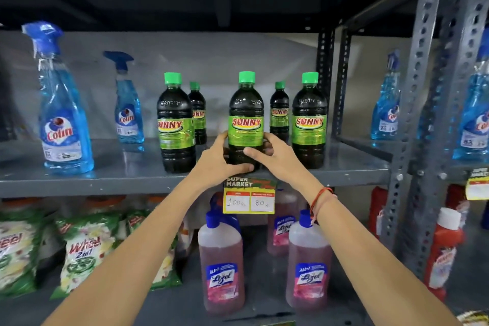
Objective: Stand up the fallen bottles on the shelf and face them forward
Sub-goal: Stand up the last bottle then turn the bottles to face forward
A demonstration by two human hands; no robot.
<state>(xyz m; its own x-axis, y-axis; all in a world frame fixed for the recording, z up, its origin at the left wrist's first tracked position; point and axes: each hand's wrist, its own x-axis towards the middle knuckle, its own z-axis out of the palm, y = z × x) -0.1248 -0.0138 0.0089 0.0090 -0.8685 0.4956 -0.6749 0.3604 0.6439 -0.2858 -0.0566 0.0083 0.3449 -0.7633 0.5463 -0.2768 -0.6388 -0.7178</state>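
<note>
A dark Sunny bottle [246, 116] with a green cap stands upright at the front middle of the grey shelf [105, 177], label facing me. My left hand [215, 157] wraps its lower left side and my right hand [272, 155] its lower right side, both thumbs across the front. Another Sunny bottle [176, 124] stands upright to the left and a third [309, 122] to the right, labels forward. Two smaller-looking Sunny bottles [198, 114] [279, 111] stand upright behind them.
Blue Colin spray bottles [63, 114] [128, 106] stand at the shelf's left, more at the right [386, 103]. A price tag [248, 197] hangs from the shelf edge. Below are Lizol bottles [222, 264], Wheel packets [84, 249] and red bottles [444, 249]. A perforated steel upright [420, 103] stands right.
</note>
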